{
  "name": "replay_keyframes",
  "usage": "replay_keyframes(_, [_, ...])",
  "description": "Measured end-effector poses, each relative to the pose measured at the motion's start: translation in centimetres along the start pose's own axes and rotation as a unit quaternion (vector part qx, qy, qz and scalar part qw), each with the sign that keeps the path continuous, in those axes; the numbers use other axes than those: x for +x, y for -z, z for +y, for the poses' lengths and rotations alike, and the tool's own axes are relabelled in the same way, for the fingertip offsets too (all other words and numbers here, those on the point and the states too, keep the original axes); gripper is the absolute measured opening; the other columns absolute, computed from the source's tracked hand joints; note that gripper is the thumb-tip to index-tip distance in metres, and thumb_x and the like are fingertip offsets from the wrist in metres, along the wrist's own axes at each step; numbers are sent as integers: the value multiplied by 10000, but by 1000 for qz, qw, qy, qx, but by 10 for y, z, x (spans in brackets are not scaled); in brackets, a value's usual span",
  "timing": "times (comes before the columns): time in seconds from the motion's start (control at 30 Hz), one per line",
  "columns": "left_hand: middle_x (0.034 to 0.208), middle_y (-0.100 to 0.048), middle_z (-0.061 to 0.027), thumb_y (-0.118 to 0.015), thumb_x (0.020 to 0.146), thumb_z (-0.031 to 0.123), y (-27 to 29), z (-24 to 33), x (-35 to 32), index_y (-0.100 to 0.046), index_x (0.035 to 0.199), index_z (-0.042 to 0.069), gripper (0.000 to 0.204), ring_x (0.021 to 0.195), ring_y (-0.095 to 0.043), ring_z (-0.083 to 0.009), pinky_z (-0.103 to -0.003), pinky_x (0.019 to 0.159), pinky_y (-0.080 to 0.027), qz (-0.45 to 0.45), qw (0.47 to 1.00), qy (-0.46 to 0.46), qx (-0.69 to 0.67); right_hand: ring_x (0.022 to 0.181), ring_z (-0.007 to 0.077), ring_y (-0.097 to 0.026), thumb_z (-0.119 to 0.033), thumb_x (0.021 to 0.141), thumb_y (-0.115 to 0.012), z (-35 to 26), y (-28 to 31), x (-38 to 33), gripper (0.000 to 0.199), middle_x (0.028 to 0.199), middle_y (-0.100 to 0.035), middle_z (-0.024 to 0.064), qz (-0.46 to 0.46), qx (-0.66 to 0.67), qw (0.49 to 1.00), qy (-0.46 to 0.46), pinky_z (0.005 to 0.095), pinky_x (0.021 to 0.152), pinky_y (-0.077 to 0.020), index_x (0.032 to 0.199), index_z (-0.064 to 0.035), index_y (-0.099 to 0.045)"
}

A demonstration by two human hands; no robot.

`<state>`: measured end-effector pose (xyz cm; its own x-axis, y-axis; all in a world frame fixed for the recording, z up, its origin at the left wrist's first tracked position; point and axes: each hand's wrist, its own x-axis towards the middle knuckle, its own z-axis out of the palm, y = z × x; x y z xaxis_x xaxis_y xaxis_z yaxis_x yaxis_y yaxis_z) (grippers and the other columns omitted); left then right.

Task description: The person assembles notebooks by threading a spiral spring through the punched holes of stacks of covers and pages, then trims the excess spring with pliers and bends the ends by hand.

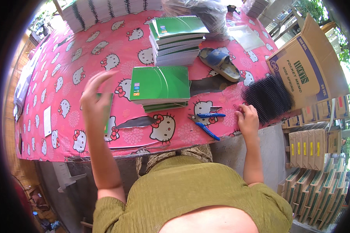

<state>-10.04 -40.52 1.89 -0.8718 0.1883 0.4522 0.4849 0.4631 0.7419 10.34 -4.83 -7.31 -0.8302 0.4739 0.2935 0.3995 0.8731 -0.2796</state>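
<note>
My left hand (94,97) is raised above the table, fingers spread and blurred, holding nothing; a green notebook (107,112) lies partly hidden under it. My right hand (248,119) rests on the pink patterned tablecloth (66,70), fingertips beside a heap of black spiral binding coils (268,97). Blue-handled pliers (206,123) lie just left of the right hand. A short stack of green spiral notebooks (160,86) sits in the middle, with a taller stack (177,40) behind it.
A blue sandal (219,63) lies right of the tall stack. An open cardboard box (311,68) stands at the right, with stacked boxes (311,149) and notebooks below. White book piles (105,9) and a plastic bag (200,13) line the far edge.
</note>
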Motion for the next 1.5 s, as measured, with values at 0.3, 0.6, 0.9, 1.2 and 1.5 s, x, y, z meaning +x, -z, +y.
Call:
replay_keyframes(0.3, [896, -656, -138, -697, 768, 172, -87, 43, 83, -695, 925, 29, 212, 797, -638, -205, -328, 702, -499, -415, 903, 8, 113, 691, 191, -582, -19, 763, -677, -75, 28, 37, 202, 861, -597, 116, 34, 274, 954, 113, 292, 610, -461, 965, -34, -670])
replay_keyframes(0.6, [776, -661, -67, -719, 696, 64, -45, 74, 28, -703, 842, 60, 146, 757, -615, -230, -339, 731, -445, -91, 947, -307, 37, 697, 110, -566, -9, 720, -732, -119, 56, 70, 229, 837, -627, 49, 79, 403, 894, 178, 246, 616, -463, 942, -43, -688])
replay_keyframes(0.9, [904, -654, 15, -734, 726, 244, -53, 73, -6, -717, 844, 169, 141, 1023, -548, -211, -535, 948, -200, 32, 964, -228, 131, 749, 128, -601, 1, 696, -734, -148, 65, 81, 219, 846, -634, 51, 82, 379, 895, 222, 249, 654, -473, 908, -44, -697])
replay_keyframes(1.2, [800, -657, -29, -762, 679, 173, -59, 68, -5, -700, 828, 81, 186, 853, -565, -216, -362, 807, -401, 37, 972, -223, 58, 758, 126, -588, -14, 800, -655, -151, 78, 93, 146, 838, -621, 62, -199, 431, 865, 163, 245, 666, -466, 946, -8, -657])
replay_keyframes(1.5, [795, -655, -24, -782, 638, 157, -59, 64, -4, -696, 827, 89, 218, 815, -560, -203, -351, 778, -401, 20, 979, -202, 33, 646, 165, -543, -73, 838, -638, -169, 69, 79, 77, 736, -576, 77, 24, 293, 906, 303, 280, 584, -437, 892, -22, -621])
